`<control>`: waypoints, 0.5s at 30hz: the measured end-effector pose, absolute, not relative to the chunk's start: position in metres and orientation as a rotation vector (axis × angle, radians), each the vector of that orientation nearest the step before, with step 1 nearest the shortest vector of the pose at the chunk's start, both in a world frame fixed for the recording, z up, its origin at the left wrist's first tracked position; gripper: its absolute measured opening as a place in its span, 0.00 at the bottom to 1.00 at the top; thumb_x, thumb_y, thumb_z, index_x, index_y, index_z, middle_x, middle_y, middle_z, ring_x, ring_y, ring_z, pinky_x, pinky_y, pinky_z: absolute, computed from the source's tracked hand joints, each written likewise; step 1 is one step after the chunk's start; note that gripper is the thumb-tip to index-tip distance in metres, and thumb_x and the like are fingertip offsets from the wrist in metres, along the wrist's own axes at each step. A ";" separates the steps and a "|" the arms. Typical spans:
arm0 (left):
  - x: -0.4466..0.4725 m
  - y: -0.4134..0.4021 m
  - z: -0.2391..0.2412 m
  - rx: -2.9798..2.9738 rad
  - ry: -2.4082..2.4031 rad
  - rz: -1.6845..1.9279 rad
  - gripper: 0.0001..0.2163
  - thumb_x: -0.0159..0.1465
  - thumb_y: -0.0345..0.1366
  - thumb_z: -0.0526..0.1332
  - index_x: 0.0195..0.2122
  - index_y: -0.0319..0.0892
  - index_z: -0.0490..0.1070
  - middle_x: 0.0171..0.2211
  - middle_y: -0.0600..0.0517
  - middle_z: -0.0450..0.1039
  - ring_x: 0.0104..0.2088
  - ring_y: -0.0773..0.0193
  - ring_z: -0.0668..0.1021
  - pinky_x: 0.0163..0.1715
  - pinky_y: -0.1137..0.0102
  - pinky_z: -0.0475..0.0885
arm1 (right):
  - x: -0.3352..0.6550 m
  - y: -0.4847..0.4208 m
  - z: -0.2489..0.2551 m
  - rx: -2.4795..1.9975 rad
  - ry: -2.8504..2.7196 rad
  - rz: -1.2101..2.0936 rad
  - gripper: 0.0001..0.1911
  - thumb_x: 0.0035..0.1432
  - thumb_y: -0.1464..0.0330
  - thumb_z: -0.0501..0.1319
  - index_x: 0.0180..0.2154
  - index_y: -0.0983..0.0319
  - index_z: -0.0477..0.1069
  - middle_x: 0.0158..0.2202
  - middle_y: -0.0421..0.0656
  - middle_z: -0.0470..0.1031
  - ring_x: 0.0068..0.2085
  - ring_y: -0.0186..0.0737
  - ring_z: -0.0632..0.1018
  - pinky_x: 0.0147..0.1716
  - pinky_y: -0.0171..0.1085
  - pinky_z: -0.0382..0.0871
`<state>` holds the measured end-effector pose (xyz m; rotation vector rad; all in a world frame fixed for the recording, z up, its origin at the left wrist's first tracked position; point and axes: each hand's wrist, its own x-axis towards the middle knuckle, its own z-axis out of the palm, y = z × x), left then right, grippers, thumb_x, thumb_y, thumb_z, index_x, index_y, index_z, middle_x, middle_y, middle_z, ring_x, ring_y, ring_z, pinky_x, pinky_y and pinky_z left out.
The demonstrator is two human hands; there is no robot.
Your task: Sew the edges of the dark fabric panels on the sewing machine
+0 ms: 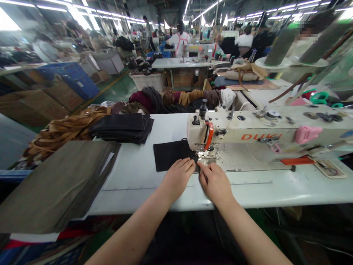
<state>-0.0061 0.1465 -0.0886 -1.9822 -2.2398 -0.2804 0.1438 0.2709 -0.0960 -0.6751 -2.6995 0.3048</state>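
Observation:
A black rectangular panel (172,152), fabric or leather, lies flat on the sewing machine bed, its right end under the presser foot (205,154) of the sewing machine (234,129). My left hand (178,175) rests flat on the panel's near right part, fingers stretched toward the foot. Just in front of the needle area, my right hand (216,181) has its index finger and thumb closed at the panel's near right edge, the other fingers curled. The needle tip and the edge between the fingertips are hard to make out.
A stack of black panels (121,127) sits at the table's back left, with a large grey-brown stack (55,184) at the left edge. Brown straps (66,129) are heaped behind it. Thread cones (281,44) stand at the right. Other people work at tables farther back.

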 end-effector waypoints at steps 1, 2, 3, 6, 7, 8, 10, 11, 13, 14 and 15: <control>-0.008 0.148 -0.088 -1.978 -2.256 -0.267 0.19 0.72 0.27 0.52 0.63 0.41 0.67 0.63 0.45 0.68 0.65 0.57 0.68 0.64 0.58 0.66 | 0.143 0.270 -0.096 -0.685 -2.709 0.279 0.21 0.71 0.66 0.54 0.62 0.57 0.69 0.37 0.46 0.68 0.40 0.45 0.71 0.44 0.41 0.66; -0.010 0.150 -0.088 -1.974 -2.268 -0.259 0.20 0.72 0.27 0.52 0.63 0.41 0.67 0.63 0.45 0.68 0.65 0.57 0.68 0.64 0.58 0.66 | 0.143 0.269 -0.096 -0.693 -2.714 0.256 0.22 0.71 0.66 0.54 0.63 0.57 0.69 0.38 0.46 0.68 0.40 0.45 0.71 0.43 0.41 0.66; -0.012 0.152 -0.087 -1.971 -2.279 -0.256 0.20 0.71 0.27 0.52 0.63 0.41 0.66 0.64 0.45 0.67 0.65 0.58 0.68 0.64 0.58 0.66 | 0.142 0.269 -0.096 -0.697 -2.718 0.239 0.22 0.71 0.66 0.54 0.63 0.57 0.68 0.38 0.46 0.69 0.40 0.45 0.71 0.43 0.41 0.66; -0.019 0.158 -0.087 -1.959 -2.303 -0.266 0.20 0.71 0.26 0.52 0.63 0.42 0.66 0.64 0.45 0.67 0.66 0.58 0.66 0.64 0.57 0.65 | 0.142 0.268 -0.097 -0.696 -2.716 0.218 0.21 0.71 0.66 0.53 0.62 0.58 0.69 0.38 0.46 0.69 0.41 0.46 0.71 0.43 0.41 0.66; -0.021 0.160 -0.087 -1.954 -2.311 -0.268 0.20 0.71 0.26 0.52 0.63 0.42 0.66 0.64 0.45 0.67 0.66 0.58 0.66 0.64 0.57 0.65 | 0.142 0.268 -0.097 -0.695 -2.713 0.217 0.21 0.71 0.66 0.52 0.62 0.58 0.69 0.38 0.47 0.69 0.41 0.46 0.72 0.44 0.41 0.66; -0.024 0.162 -0.087 -1.953 -2.316 -0.270 0.21 0.71 0.26 0.52 0.63 0.42 0.66 0.64 0.45 0.66 0.67 0.58 0.66 0.64 0.57 0.64 | 0.142 0.268 -0.097 -0.692 -2.710 0.219 0.21 0.71 0.66 0.52 0.62 0.58 0.69 0.38 0.47 0.69 0.42 0.46 0.72 0.44 0.41 0.66; -0.028 0.165 -0.088 -1.949 -2.323 -0.273 0.21 0.71 0.25 0.52 0.64 0.43 0.65 0.65 0.47 0.65 0.67 0.58 0.65 0.65 0.55 0.63 | 0.143 0.269 -0.098 -0.688 -2.707 0.226 0.21 0.71 0.67 0.52 0.61 0.59 0.69 0.38 0.47 0.70 0.42 0.46 0.72 0.45 0.41 0.66; -0.030 0.167 -0.089 -1.947 -2.325 -0.275 0.21 0.71 0.25 0.52 0.64 0.44 0.64 0.66 0.48 0.65 0.67 0.58 0.64 0.65 0.55 0.63 | 0.143 0.269 -0.098 -0.684 -2.708 0.229 0.21 0.71 0.67 0.52 0.61 0.59 0.69 0.38 0.47 0.70 0.43 0.47 0.72 0.45 0.41 0.66; -0.033 0.168 -0.090 -1.942 -2.329 -0.281 0.21 0.71 0.25 0.51 0.64 0.44 0.64 0.66 0.49 0.65 0.67 0.57 0.64 0.65 0.53 0.62 | 0.144 0.268 -0.097 -0.682 -2.706 0.230 0.20 0.71 0.67 0.52 0.61 0.60 0.69 0.39 0.47 0.70 0.43 0.47 0.72 0.45 0.41 0.66; -0.034 0.169 -0.090 -1.938 -2.330 -0.282 0.21 0.71 0.25 0.51 0.64 0.44 0.64 0.66 0.49 0.65 0.67 0.57 0.64 0.65 0.53 0.62 | 0.144 0.268 -0.097 -0.681 -2.705 0.228 0.20 0.71 0.68 0.52 0.61 0.60 0.69 0.39 0.47 0.70 0.43 0.47 0.72 0.45 0.41 0.66; -0.034 0.169 -0.091 -1.933 -2.330 -0.283 0.22 0.70 0.25 0.52 0.64 0.44 0.64 0.66 0.49 0.65 0.67 0.58 0.64 0.65 0.53 0.62 | 0.144 0.268 -0.097 -0.681 -2.704 0.224 0.20 0.70 0.68 0.52 0.61 0.60 0.69 0.39 0.47 0.70 0.43 0.47 0.72 0.45 0.41 0.66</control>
